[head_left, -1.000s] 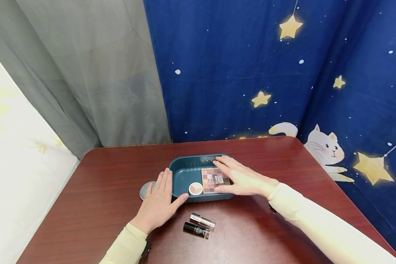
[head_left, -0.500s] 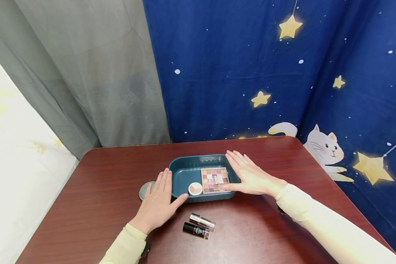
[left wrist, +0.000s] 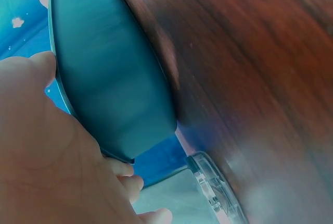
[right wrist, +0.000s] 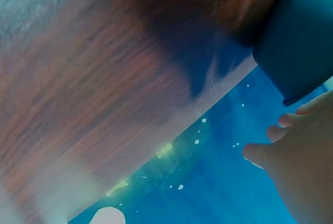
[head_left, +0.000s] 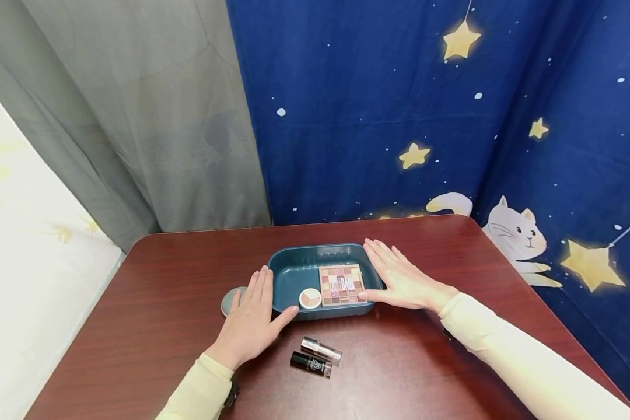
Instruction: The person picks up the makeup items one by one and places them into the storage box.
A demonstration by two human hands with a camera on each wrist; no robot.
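Before a blue starry curtain (head_left: 367,116), a reddish wooden table (head_left: 163,280) bears a teal basin (head_left: 294,283). Left hand (head_left: 252,321) and right hand (head_left: 401,283), fingers straight, thumbs spread, flank its ends; right-hand contact is hard to judge. An eyeshadow palette (head_left: 341,279) lies inside; the left hand partly hides a round container (head_left: 230,301). Black tube (head_left: 305,363) and silver tube (head_left: 320,350) lie in front; a three-shade compact (head_left: 310,298) sits beside the palette.

The tray (head_left: 295,280) looks smooth and plastic; the counter (head_left: 189,274) under it, glossy wood; the silvery tube (head_left: 321,350) in front, shiny metal; the blue curtain (head_left: 346,140) behind, matt cloth.
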